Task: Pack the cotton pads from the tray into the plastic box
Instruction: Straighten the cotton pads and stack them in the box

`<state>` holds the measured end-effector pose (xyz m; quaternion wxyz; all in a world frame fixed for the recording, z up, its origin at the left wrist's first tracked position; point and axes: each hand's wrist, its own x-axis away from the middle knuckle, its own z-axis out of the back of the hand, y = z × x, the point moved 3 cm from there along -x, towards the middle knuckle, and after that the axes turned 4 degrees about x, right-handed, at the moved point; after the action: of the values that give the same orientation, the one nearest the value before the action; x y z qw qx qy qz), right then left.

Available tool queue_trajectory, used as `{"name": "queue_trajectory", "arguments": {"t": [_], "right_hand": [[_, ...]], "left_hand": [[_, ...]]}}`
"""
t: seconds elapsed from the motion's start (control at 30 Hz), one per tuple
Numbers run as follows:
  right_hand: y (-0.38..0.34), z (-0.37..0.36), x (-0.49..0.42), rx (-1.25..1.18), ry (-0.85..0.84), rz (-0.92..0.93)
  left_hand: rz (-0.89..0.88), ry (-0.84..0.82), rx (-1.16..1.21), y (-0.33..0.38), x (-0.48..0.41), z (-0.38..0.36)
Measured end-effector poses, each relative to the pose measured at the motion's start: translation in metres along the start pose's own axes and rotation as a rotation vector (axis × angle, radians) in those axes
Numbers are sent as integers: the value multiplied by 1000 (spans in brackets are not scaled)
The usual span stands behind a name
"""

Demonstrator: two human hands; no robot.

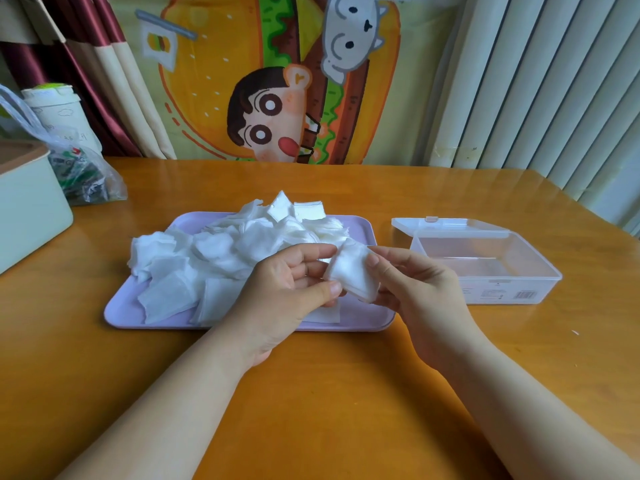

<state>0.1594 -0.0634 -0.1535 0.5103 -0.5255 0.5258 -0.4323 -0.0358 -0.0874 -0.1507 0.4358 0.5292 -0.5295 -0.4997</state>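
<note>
A lilac tray point(360, 318) lies on the wooden table with a loose heap of white square cotton pads point(214, 251) on it. Just above the tray's right front part, my left hand point(287, 289) and my right hand point(419, 285) both pinch a small stack of cotton pads point(353, 271) between thumbs and fingers. To the right of the tray stands the clear plastic box point(485, 289), its hinged lid point(446, 225) folded back behind it. The box's inside looks bare.
A pale green box point(27, 216) stands at the table's left edge, with a plastic bag of packets point(86, 174) and a white canister point(59, 112) behind it. A cartoon cloth, curtains and vertical blinds hang behind the table.
</note>
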Motion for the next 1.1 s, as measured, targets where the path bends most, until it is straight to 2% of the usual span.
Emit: {"name": "queue_trajectory", "arguments": {"t": [0.17,0.33,0.43,0.53,0.93,1.1], "right_hand": [[-4,-1,2,-73,-2,5],[-9,10,-4,-57,87,64],[-19,10,-4,-112,15,72],[-17,2,0,-61,-35,48],[-10,0,2,82,55,52],[-7,-1,2,11,42,12]], "left_hand": [[10,41,-17,-2,-1,1],[22,125,0,-5,-5,6],[31,140,42,-6,-7,6],[30,105,67,-3,-7,3],[-34,-42,17,0,-2,-4],[-38,-55,0,-1,-2,-4]]}}
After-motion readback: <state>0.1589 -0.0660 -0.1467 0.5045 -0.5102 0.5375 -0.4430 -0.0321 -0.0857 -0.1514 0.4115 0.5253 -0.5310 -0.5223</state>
